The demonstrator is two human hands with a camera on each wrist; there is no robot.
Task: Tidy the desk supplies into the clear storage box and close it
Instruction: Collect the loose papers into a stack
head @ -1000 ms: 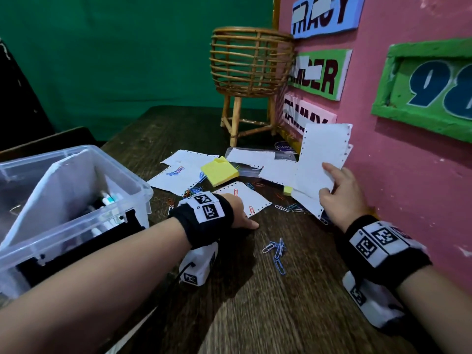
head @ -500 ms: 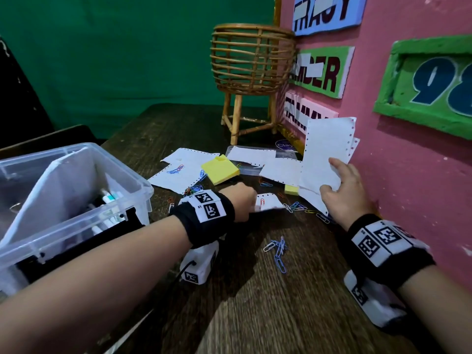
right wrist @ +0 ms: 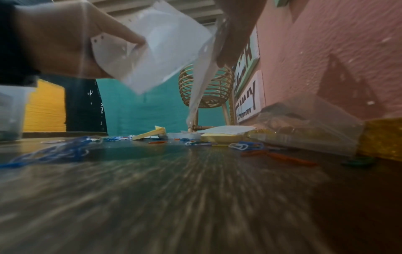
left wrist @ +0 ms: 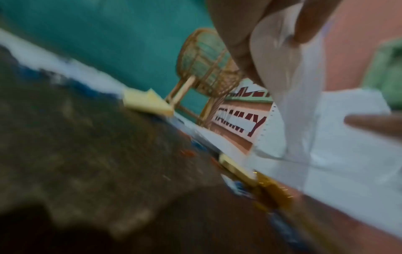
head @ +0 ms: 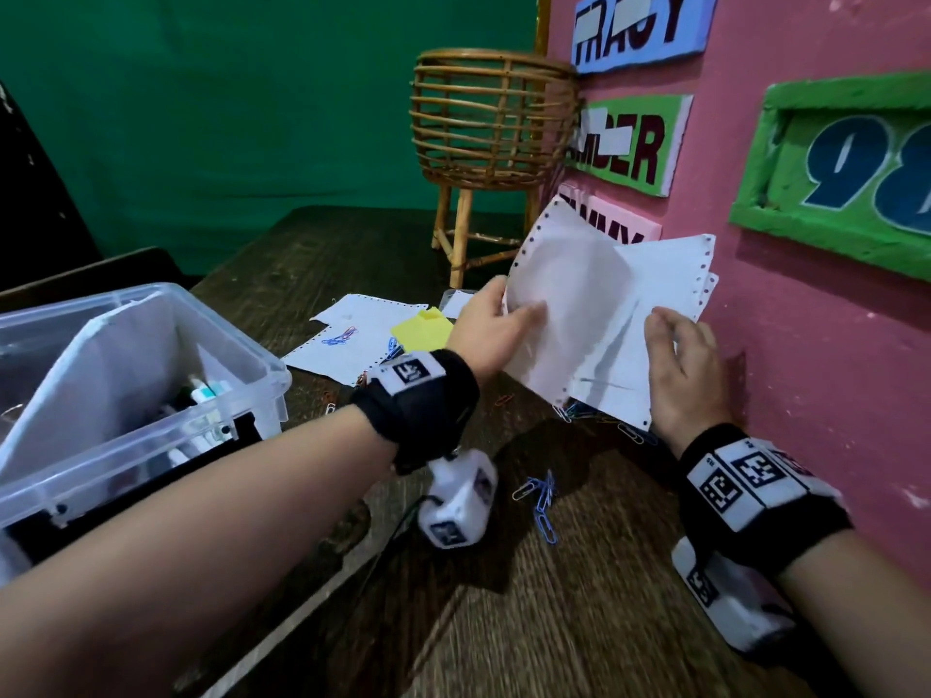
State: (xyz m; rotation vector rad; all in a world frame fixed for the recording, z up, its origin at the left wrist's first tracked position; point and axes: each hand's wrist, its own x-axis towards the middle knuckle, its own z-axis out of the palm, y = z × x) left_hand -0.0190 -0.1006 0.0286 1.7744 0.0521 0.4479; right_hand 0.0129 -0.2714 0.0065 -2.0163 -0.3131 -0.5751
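Observation:
Both hands hold white perforated paper sheets (head: 594,319) up above the desk, near the pink wall. My left hand (head: 491,324) pinches one sheet (left wrist: 282,72) at its left edge, thumb on its front. My right hand (head: 677,355) grips the other sheets (right wrist: 204,82) at their lower right. The clear storage box (head: 151,395) stands open at the left with paper and small supplies inside. More sheets (head: 352,340), a yellow sticky-note pad (head: 420,327) and scattered paper clips (head: 541,501) lie on the wooden desk.
A rattan basket stand (head: 491,128) sits at the desk's far end by the wall. Painted name signs (head: 629,143) hang on the pink wall at the right. A clear lid or bag (right wrist: 304,130) and a second yellow pad (right wrist: 219,137) lie against the wall.
My left hand picked a sheet off the desk and lifted it up to the sheets in my right hand. The right hand stayed near the wall holding its sheets.

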